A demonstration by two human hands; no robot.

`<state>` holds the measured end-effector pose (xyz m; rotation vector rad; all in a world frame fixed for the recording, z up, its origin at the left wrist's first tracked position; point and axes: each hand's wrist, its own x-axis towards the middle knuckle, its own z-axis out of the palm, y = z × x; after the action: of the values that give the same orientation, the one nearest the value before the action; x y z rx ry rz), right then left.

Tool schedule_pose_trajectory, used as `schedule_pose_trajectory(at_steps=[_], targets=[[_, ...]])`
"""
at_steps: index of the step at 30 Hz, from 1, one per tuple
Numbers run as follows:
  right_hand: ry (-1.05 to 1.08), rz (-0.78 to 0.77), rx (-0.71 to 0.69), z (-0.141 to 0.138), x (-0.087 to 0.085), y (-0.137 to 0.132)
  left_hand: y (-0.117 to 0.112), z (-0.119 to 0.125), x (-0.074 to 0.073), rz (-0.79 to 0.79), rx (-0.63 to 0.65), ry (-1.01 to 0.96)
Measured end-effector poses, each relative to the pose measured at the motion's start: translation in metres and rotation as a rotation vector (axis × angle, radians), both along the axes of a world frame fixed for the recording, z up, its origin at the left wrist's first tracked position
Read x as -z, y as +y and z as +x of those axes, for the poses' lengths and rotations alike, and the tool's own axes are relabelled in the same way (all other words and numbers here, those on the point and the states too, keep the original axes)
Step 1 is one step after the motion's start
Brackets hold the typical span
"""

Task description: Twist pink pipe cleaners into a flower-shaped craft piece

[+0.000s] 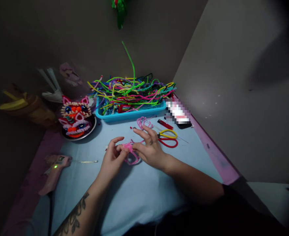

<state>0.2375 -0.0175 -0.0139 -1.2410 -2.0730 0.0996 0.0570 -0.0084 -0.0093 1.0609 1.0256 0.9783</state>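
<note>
Between my two hands, just above the middle of the table, is a pink pipe cleaner piece (127, 147) with a loop hanging below it. My left hand (115, 153) pinches its left side between thumb and fingers. The thumb and forefinger of my right hand (148, 147) close on its right side, with the other fingers raised. Beyond the right hand lies a loose coil of pink pipe cleaner (143, 122). Scissors with one yellow and one red handle (168, 143) rest beside my right hand, blades partly hidden behind it.
A blue tray (132, 116) heaped with colourful pipe cleaners (134, 90) stands at the back. A red lighter (165, 124) and a phone (179, 114) lie right. A bowl (91, 129) holds two fuzzy animal heads (77, 118). A pink glue gun (57, 172) sits left, its cord running down.
</note>
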Motion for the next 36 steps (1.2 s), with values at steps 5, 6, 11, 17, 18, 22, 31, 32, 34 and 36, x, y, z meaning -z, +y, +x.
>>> schedule_pose_trajectory(at_steps=[5,6,11,17,18,22,31,32,34,36], targets=[[-0.03,0.01,-0.013,-0.003,0.001,0.0,0.001,-0.001,-0.003,0.034,0.02,0.037],[-0.048,0.039,-0.012,-0.004,0.001,0.0,0.001,-0.002,-0.004,0.044,0.027,0.049],[-0.079,0.07,-0.063,-0.002,0.004,0.003,0.002,-0.002,-0.004,0.071,0.067,0.086],[-0.052,0.057,-0.213,0.0,0.006,0.008,0.003,-0.006,0.003,0.234,-0.011,0.293],[-0.031,0.064,-0.187,0.001,0.006,0.008,0.004,-0.008,0.002,0.291,-0.091,0.352],[0.018,0.145,-0.048,0.002,0.005,0.008,0.001,-0.011,-0.003,0.427,-0.291,0.555],[-0.008,0.26,-0.088,-0.009,0.008,0.007,-0.005,0.001,0.002,0.255,-0.102,0.314],[0.003,0.255,-0.092,-0.009,0.009,0.007,-0.005,0.001,0.002,0.218,-0.104,0.282],[0.043,0.244,-0.079,-0.009,0.01,0.007,-0.003,0.0,0.003,0.161,-0.118,0.251],[0.082,0.229,-0.062,-0.007,0.01,0.007,-0.002,-0.001,0.003,0.132,-0.14,0.241]])
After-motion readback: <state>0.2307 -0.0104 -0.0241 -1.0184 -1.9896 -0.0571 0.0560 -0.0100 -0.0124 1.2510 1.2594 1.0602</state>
